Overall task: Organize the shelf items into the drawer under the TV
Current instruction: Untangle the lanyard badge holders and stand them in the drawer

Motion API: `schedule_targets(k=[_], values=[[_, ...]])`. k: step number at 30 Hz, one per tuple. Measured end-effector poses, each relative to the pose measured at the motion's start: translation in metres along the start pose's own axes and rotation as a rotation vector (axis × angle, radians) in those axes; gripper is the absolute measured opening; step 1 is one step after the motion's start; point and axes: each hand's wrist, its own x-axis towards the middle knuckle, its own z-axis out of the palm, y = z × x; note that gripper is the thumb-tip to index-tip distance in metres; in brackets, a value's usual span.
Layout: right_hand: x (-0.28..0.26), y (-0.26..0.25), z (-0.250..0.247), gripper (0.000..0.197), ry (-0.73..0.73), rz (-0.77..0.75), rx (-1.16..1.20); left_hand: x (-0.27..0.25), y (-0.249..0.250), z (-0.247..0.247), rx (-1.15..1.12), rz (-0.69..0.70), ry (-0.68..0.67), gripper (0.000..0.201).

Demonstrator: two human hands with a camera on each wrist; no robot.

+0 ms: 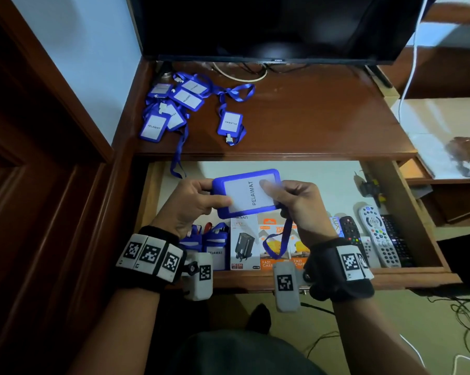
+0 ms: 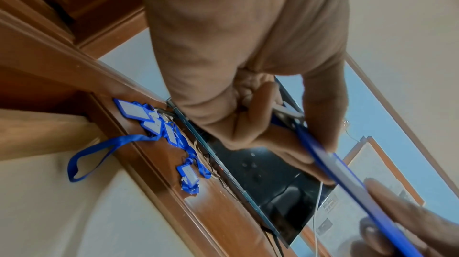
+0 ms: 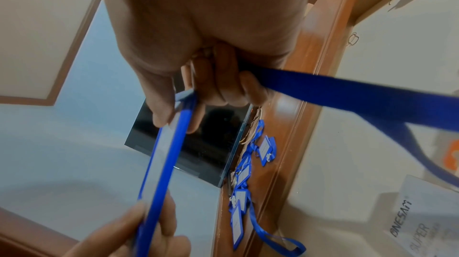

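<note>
Head view: both hands pinch one blue badge holder (image 1: 246, 193) above the open drawer (image 1: 417, 212).
Left hand (image 1: 193, 204) grips its left edge, right hand (image 1: 296, 204) its right edge with thumb on the card; lanyard (image 1: 279, 242) dangles over charger boxes (image 1: 244, 242). More badges (image 1: 174, 109) lie on the shelf (image 1: 323, 117).

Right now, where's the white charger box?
In the head view, the charger box stands in the open drawer, front centre, between the blue badges on its left and orange boxes on its right.

A blue PELAWAT badge holder (image 1: 246, 194) is held flat over the open drawer (image 1: 407, 196).
</note>
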Motion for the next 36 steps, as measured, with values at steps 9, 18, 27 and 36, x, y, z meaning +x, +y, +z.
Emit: schedule_targets(k=[9,18,27,36], values=[[-0.014,-0.007,0.022,0.022,-0.177,0.028,-0.119,-0.002,-0.011,0.019,-0.182,-0.067,0.321,0.006],[-0.006,-0.025,0.022,0.017,-0.269,0.008,-0.299,-0.007,-0.020,0.029,0.206,-0.045,0.255,0.009],[0.009,-0.011,0.015,0.018,-0.381,-0.085,-0.587,-0.012,-0.025,0.033,0.567,-0.037,0.134,0.012],[0.017,0.009,-0.017,0.016,-0.358,-0.042,-0.561,-0.016,-0.015,0.025,0.466,-0.233,-0.102,0.014]])
